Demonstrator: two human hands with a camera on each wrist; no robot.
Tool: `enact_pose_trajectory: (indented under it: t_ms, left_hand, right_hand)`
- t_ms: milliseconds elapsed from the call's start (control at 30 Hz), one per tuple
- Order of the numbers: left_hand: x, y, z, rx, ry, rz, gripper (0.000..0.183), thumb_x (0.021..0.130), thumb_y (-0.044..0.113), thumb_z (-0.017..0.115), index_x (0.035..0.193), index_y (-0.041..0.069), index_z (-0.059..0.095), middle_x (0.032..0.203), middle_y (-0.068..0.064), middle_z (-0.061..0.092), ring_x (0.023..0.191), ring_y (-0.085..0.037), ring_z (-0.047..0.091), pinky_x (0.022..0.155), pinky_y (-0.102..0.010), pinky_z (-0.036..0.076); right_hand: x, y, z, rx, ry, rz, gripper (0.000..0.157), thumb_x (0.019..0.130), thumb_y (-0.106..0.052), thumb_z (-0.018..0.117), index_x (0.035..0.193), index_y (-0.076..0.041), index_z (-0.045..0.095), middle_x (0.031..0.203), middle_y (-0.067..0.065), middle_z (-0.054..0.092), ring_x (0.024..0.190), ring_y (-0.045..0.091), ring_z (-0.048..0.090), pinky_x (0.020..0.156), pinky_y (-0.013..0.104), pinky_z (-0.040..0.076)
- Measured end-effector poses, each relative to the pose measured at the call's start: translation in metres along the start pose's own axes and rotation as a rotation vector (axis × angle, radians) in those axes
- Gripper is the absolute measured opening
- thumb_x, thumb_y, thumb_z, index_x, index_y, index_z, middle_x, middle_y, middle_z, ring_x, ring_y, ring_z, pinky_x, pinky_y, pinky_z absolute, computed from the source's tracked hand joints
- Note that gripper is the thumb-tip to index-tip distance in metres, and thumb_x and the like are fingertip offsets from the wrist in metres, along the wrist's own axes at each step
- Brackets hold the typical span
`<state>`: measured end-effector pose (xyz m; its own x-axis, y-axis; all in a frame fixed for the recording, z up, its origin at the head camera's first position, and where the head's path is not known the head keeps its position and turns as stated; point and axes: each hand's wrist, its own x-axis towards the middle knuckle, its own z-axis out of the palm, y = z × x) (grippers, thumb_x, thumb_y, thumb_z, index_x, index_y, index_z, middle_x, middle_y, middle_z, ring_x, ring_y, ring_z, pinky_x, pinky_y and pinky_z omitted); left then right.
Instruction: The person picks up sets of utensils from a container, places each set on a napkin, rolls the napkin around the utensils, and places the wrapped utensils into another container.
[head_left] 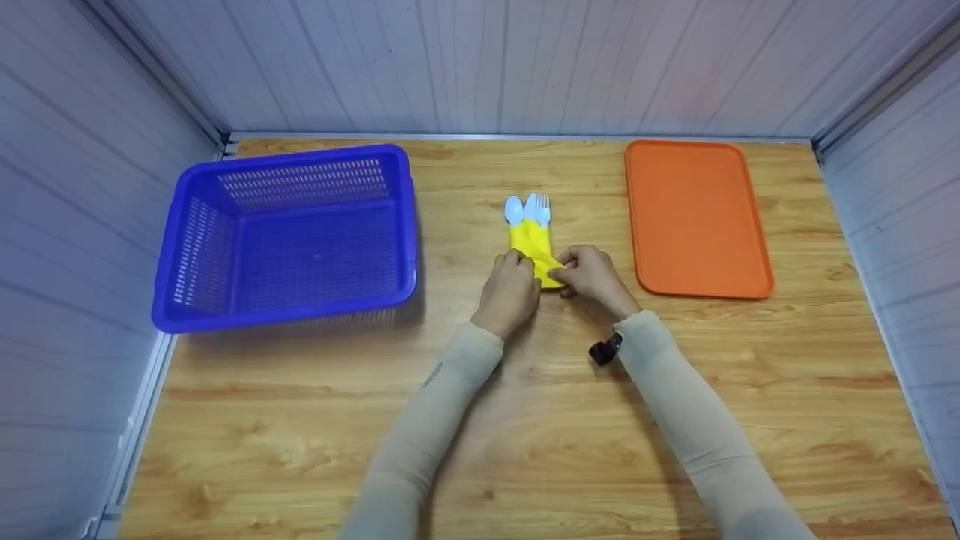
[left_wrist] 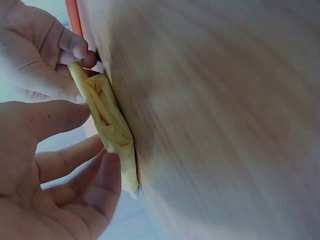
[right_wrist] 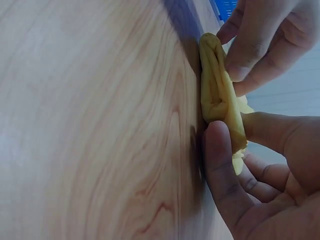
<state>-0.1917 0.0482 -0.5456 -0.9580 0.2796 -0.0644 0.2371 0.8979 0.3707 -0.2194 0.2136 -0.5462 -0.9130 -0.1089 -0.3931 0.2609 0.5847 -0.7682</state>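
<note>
In the head view a folded yellow napkin lies on the table, wrapped round a white spoon, a knife and a fork. Their heads stick out at its far end; the handles are hidden in the cloth. My left hand holds the napkin along its left side, thumb and bent fingers on the cloth. With thumb and fingers my right hand pinches the near right corner. The rolled near end of the napkin shows its layers in the right wrist view.
A blue plastic basket with slotted walls stands on the left of the wooden table. On the right lies an orange tray. Pale panel walls close in the table at the back and both sides.
</note>
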Motion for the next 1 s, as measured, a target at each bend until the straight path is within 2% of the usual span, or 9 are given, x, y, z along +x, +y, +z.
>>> enact_pose_trajectory:
  t_ms: [100,233,433,533,700,867,1000]
  left_hand:
    - [0.001,-0.001,-0.001,-0.099,-0.011,-0.069,0.030,0.101,0.022,0.061,0.122,0.003,0.067,0.133,-0.019,0.048,0.115,-0.032,0.051,0.091,-0.036,0.051]
    - [0.007,-0.005,-0.005,-0.259,-0.047,-0.148,0.030,0.101,0.022,0.061,0.125,0.005,0.065,0.134,-0.021,0.047,0.117,-0.033,0.052,0.096,-0.038,0.048]
    - [0.020,-0.013,-0.009,-0.477,-0.079,-0.286,0.053,0.097,0.023,0.066,0.142,0.003,0.045,0.131,-0.019,0.049,0.112,-0.028,0.055,0.097,-0.038,0.047]
    - [0.025,-0.017,-0.010,-0.568,-0.088,-0.353,0.059,0.095,0.024,0.070,0.142,0.000,0.043,0.125,-0.016,0.054,0.108,-0.024,0.056,0.095,-0.036,0.048]
    - [0.029,-0.021,-0.012,-0.612,-0.125,-0.387,0.046,0.093,0.027,0.072,0.125,0.000,0.055,0.108,-0.010,0.061,0.093,-0.019,0.057,0.080,-0.029,0.050]
    - [0.031,-0.021,-0.014,-0.640,-0.157,-0.429,0.036,0.091,0.029,0.075,0.113,0.004,0.062,0.095,-0.006,0.060,0.082,-0.016,0.055,0.068,-0.025,0.047]
    - [0.031,-0.020,-0.013,-0.651,-0.165,-0.431,0.032,0.089,0.030,0.077,0.104,0.006,0.064,0.087,-0.004,0.059,0.074,-0.015,0.055,0.062,-0.023,0.045]
  right_hand:
    - [-0.001,-0.001,0.000,0.008,-0.014,0.007,0.026,0.094,-0.012,0.070,0.115,0.003,0.066,0.092,0.014,0.068,0.064,0.020,0.069,0.062,0.032,0.059]
    - [-0.001,-0.002,-0.001,0.013,-0.033,0.024,0.030,0.095,-0.012,0.069,0.120,0.004,0.064,0.096,0.015,0.068,0.067,0.022,0.070,0.063,0.033,0.060]
    - [-0.001,-0.003,-0.003,0.024,-0.047,0.040,0.033,0.095,-0.012,0.068,0.123,0.005,0.062,0.097,0.016,0.066,0.068,0.022,0.071,0.064,0.033,0.060]
    - [-0.001,-0.002,-0.004,0.034,-0.054,0.045,0.034,0.095,-0.011,0.069,0.124,0.006,0.062,0.098,0.016,0.066,0.068,0.021,0.071,0.064,0.032,0.060]
    - [0.000,-0.001,-0.005,0.053,-0.061,0.058,0.034,0.096,-0.010,0.068,0.125,0.006,0.061,0.102,0.017,0.065,0.069,0.021,0.072,0.065,0.032,0.060]
    - [0.002,0.000,-0.006,0.073,-0.070,0.076,0.036,0.095,-0.010,0.068,0.127,0.006,0.060,0.103,0.019,0.065,0.068,0.019,0.071,0.066,0.032,0.060]
    - [0.002,0.000,-0.007,0.096,-0.074,0.087,0.037,0.095,-0.010,0.069,0.126,0.007,0.059,0.102,0.019,0.066,0.066,0.018,0.071,0.066,0.031,0.060]
